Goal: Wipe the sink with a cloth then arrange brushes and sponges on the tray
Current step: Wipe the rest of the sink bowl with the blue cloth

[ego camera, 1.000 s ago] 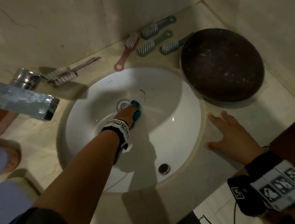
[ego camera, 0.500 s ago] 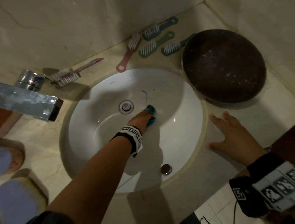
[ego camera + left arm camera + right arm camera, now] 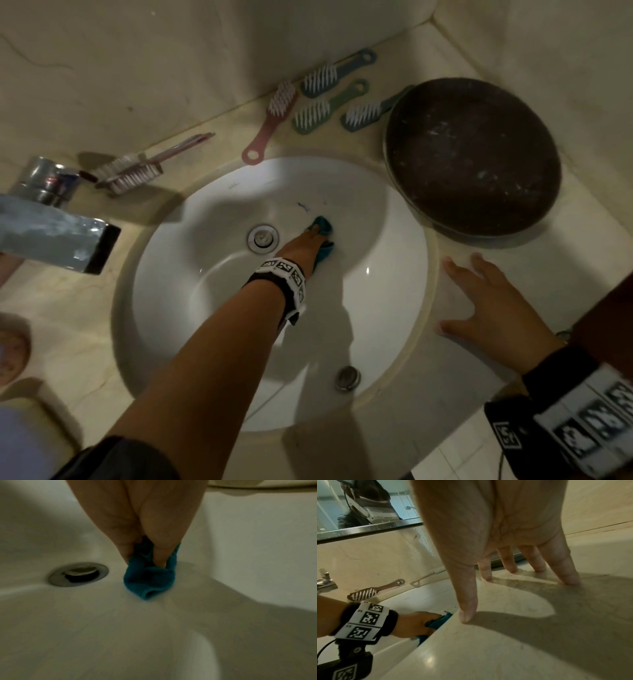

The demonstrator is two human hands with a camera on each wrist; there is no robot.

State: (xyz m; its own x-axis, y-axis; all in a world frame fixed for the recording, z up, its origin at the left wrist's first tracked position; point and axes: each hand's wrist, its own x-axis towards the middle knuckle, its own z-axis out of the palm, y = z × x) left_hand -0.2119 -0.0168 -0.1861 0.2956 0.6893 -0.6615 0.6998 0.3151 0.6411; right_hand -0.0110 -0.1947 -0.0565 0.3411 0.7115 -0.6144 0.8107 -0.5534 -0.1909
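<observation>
My left hand [image 3: 308, 241] grips a bunched teal cloth [image 3: 323, 228] and presses it on the white sink [image 3: 191, 284] bowl, just right of the drain [image 3: 263, 238]. In the left wrist view the fingers [image 3: 159, 555] dig into the cloth [image 3: 149, 578] beside the drain [image 3: 78, 574]. A small blue mark [image 3: 303, 206] shows on the bowl above the cloth. My right hand [image 3: 493, 305] lies flat, fingers spread, on the counter right of the sink. Several brushes lie behind the sink: a pink one [image 3: 270, 120], a green one [image 3: 325, 108], two blue ones [image 3: 337, 73] [image 3: 368, 114]. A dark round tray [image 3: 472, 157] stands at the back right.
A chrome tap [image 3: 51, 212] juts over the sink's left side. Another brush [image 3: 137, 171] lies beside it against the wall. An overflow cap [image 3: 347, 377] sits on the near wall of the bowl. The wall and a corner close off the counter at the back and right.
My left hand has slid the cloth from beside the drain to the right and up the bowl toward the blue mark. The right hand has stayed flat on the counter.
</observation>
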